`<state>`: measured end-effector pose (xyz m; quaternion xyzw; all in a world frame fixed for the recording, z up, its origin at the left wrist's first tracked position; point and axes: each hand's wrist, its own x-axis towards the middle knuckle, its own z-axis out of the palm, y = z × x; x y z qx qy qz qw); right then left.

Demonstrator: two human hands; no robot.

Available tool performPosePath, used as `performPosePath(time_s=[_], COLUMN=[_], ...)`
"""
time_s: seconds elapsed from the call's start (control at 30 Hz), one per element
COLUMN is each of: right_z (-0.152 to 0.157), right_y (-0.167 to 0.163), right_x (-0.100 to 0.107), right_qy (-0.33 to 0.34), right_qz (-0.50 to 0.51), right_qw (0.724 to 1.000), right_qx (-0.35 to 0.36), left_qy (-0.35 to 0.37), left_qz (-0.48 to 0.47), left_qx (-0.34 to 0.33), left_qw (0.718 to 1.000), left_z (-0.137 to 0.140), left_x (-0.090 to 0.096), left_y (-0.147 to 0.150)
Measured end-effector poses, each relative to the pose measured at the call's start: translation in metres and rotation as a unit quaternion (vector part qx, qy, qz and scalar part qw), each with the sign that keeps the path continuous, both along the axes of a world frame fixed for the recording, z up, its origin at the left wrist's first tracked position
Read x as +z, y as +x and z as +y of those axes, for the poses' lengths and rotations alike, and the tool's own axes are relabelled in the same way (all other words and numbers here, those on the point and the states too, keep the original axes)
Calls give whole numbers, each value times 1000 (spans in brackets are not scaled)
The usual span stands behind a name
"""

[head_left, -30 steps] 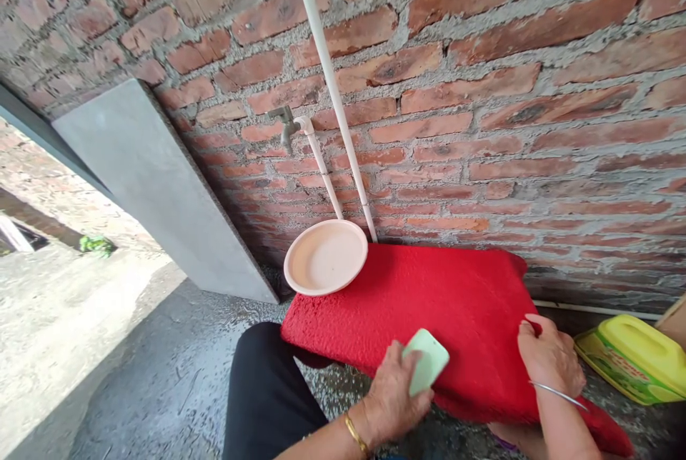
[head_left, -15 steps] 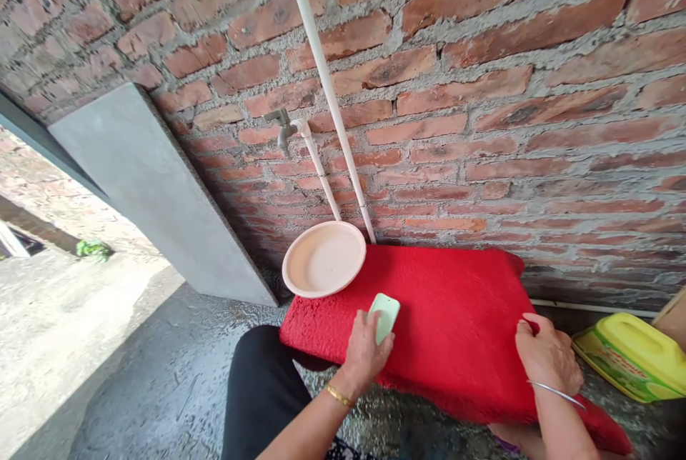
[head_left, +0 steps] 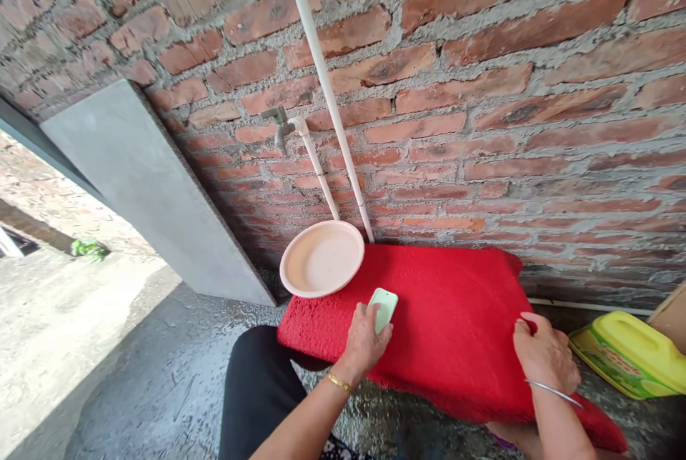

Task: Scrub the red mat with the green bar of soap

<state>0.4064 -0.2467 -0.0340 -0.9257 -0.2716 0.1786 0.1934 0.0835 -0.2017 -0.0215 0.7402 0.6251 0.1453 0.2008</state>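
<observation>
My left hand (head_left: 365,338) is closed around the near end of a pale green scrubbing brush (head_left: 384,305). The brush lies flat back up on the red cloth (head_left: 444,303), with a small hole near its far end; its underside is hidden. Spread over a low, flat support, the cloth looks wet and is rumpled on its left part. At its right edge my right hand (head_left: 547,353) grips a fold of the cloth between curled fingers. A pale pink basin (head_left: 326,260) stands by the cloth's far left corner, beyond my left hand.
A tap (head_left: 279,128) on a white pipe (head_left: 320,174) is above the basin, against the brick wall (head_left: 455,88). A grey slab (head_left: 155,188) leans at left. A yellow container (head_left: 632,353) stands right of my right hand. The floor (head_left: 150,367) looks wet.
My left hand and the brush have slid slightly away from me along the cloth. My right hand keeps its hold at the right edge, and the view has shifted a little.
</observation>
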Motion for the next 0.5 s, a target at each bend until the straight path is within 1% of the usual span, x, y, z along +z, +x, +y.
performPosePath(time_s=[0.03,0.1,0.13,0.2,0.23,0.27,0.3,0.33,0.4,0.47,0.5], right_z=[0,0,0,0,0,0,0,-1,0,0,0], right_y=[0,0,0,0,0,0,0,0,-1,-1,-1], right_x=[0,-1,-1,-2,-2,-2,-2,-2,-1,-1,-1], right_qy=[1,7,9,11,10,9,7,6,4,7,9], right_qz=[1,0,-1,-2,-2,-2,-2,-3,-6,-10,-11], right_qw=[1000,1000,1000,1000,1000,1000,1000,1000,1000,1000,1000], right_qx=[-1,-1,0,2,2,2,1,0,-1,-2,-2], left_qy=[-6,-25,-42,-76,-86,-90,-86,-74,-32,15,31], left_qz=[1,-14,-28,-48,-56,-62,-68,-71,-68,-48,-34], left_qx=[-15,-83,-138,-258,-289,-295,-274,-234,-134,-49,-19], left_qw=[1000,996,989,962,952,949,955,967,988,998,999], left_z=[-8,-35,-49,-72,-77,-77,-71,-61,-32,-2,9], left_x=[-4,-10,-12,-12,-10,-8,-4,-1,5,9,9], left_y=[6,21,28,40,42,41,39,34,20,7,3])
